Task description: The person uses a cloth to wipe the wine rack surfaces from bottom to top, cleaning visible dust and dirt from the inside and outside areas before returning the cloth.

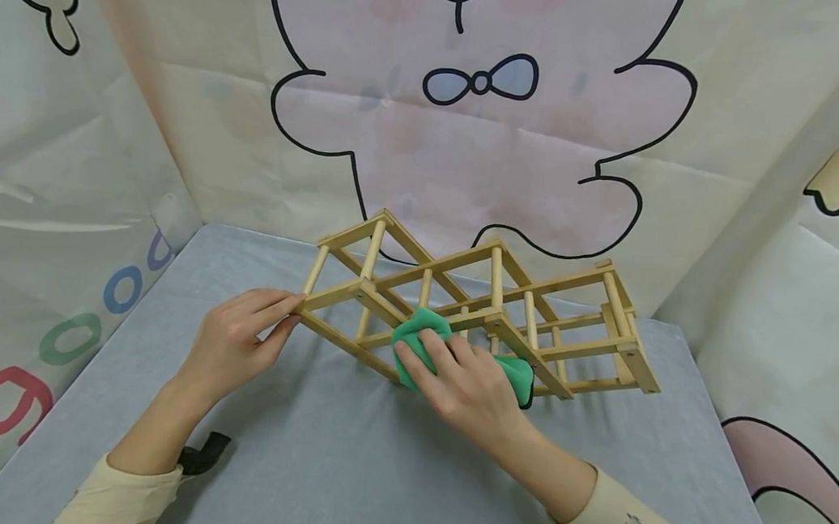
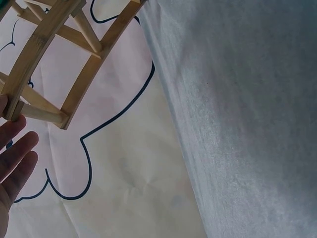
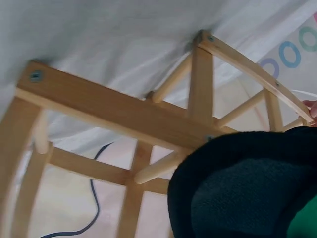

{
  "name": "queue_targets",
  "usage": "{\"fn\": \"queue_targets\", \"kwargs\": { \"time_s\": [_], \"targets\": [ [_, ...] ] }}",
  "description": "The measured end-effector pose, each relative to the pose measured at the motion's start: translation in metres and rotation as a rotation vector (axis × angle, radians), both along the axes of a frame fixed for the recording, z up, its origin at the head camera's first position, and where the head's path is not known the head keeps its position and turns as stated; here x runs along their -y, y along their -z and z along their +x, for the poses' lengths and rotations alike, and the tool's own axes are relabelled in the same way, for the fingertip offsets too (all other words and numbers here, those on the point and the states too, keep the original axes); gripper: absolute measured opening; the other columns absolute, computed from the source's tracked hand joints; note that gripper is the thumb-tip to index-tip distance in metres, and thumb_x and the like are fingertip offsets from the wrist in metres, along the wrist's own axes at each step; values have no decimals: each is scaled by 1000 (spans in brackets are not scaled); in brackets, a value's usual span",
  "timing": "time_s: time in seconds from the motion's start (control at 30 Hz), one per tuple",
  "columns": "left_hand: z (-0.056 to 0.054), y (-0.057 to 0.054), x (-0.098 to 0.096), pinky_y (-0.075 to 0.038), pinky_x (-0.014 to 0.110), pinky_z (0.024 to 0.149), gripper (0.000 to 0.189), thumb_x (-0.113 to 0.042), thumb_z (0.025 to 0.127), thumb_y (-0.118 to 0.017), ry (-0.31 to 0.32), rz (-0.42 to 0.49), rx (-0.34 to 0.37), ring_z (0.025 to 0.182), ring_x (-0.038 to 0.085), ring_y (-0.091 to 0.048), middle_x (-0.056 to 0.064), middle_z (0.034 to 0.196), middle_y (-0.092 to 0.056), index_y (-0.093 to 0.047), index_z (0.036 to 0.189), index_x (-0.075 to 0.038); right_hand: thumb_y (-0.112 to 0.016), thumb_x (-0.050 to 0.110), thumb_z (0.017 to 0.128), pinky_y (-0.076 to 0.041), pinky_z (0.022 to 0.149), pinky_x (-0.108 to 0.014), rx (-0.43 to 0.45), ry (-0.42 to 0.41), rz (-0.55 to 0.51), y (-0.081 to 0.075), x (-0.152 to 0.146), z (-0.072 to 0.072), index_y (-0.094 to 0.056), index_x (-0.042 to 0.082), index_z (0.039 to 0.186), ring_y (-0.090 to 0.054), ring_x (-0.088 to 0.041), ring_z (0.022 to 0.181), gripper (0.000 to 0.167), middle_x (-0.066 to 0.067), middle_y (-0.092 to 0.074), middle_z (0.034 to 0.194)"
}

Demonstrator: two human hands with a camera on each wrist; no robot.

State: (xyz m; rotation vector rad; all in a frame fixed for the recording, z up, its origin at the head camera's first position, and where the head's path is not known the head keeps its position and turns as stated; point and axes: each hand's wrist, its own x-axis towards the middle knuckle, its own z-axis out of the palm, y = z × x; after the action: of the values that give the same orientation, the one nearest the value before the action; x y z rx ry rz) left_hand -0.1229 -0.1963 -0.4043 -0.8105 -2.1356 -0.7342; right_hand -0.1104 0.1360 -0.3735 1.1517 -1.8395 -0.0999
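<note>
A light wooden lattice rack [image 1: 497, 300], its slats joined by round dowels, stands at an angle across the table. My left hand [image 1: 242, 335] pinches its left corner between thumb and fingers; the same corner shows in the left wrist view, with the hand [image 2: 15, 158] at the edge. With curled fingers my right hand [image 1: 465, 383] holds a green cloth [image 1: 422, 323] against the middle front slats. The cloth's dark-edged end [image 1: 521, 379] sticks out right of that hand. In the right wrist view this dark end [image 3: 237, 193] hides part of the rack.
The table has a grey-blue cover [image 1: 347, 468]. A black curved piece [image 1: 205, 454] is beside the left wrist. Close behind the rack rises a backdrop [image 1: 469, 176] with a cartoon animal printed on it, and printed sheets flank the table on both sides.
</note>
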Motion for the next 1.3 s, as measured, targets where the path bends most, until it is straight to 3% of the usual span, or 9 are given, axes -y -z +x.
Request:
{"fn": "queue_targets", "kwargs": {
  "time_s": [0.57, 0.67, 0.77, 0.93, 1.0, 1.13, 1.27, 1.3],
  "targets": [
    [1, -2, 2, -60, 44, 72, 31, -2, 84, -79, 6, 3, -1, 88, 29, -74, 11, 102, -78, -80, 115, -1, -73, 8, 94, -35, 44, -24, -90, 9, -60, -29, 62, -4, -76, 15, 114, -54, -20, 68, 21, -7, -70, 106],
    [1, -1, 2, -60, 44, 70, 32, -1, 83, -79, 12, 0, -14, 88, 29, -74, 11, 101, -78, -80, 115, 0, -73, 12, 95, -36, 44, -23, -94, 23, -41, -28, 67, -2, -77, 16, 116, -54, -18, 68, 21, -6, -70, 107],
    [1, -1, 2, -60, 44, 69, 36, 3, 80, -82, 14, -5, -19, 87, 30, -74, 12, 102, -78, -80, 116, 0, -72, 16, 98, -44, 48, -24, -92, 23, -15, -25, 73, -1, -78, 17, 119, -57, -17, 71, 22, -6, -70, 108],
    [1, 0, 2, -60, 44, 70, 41, 7, 76, -84, 14, 1, -34, 87, 30, -74, 12, 102, -77, -80, 116, 0, -69, 20, 101, -40, 46, -22, -95, 10, 27, -16, 86, -3, -79, 19, 121, -57, -15, 69, 23, -4, -71, 110],
    [1, 0, 2, -60, 44, 70, 41, 7, 76, -83, 17, 5, -41, 87, 30, -74, 12, 102, -77, -80, 116, 0, -67, 21, 102, -37, 44, -21, -96, 15, 48, -11, 91, -4, -79, 20, 121, -59, -15, 70, 22, -4, -72, 111],
    [0, 0, 1, -60, 44, 69, 37, 5, 79, -81, 19, 0, -39, 87, 29, -74, 11, 102, -77, -80, 115, 0, -65, 21, 103, -45, 49, -21, -97, 37, 77, -5, 97, -8, -78, 20, 120, -64, -16, 75, 22, -3, -73, 112],
    [0, 0, 1, -60, 43, 67, 35, 8, 80, -77, 13, -10, -45, 87, 30, -74, 12, 102, -77, -80, 114, 1, -63, 20, 104, -40, 47, -22, -84, 32, 84, -2, 102, -10, -78, 20, 118, -61, -16, 71, 20, -2, -71, 108],
    [0, 0, 1, -60, 43, 67, 30, 4, 85, -76, 11, -14, -41, 87, 30, -74, 12, 102, -77, -80, 114, 1, -63, 19, 104, -38, 46, -22, -79, 32, 83, -1, 103, -10, -77, 20, 117, -59, -16, 69, 20, -1, -70, 107]
  ]
}}
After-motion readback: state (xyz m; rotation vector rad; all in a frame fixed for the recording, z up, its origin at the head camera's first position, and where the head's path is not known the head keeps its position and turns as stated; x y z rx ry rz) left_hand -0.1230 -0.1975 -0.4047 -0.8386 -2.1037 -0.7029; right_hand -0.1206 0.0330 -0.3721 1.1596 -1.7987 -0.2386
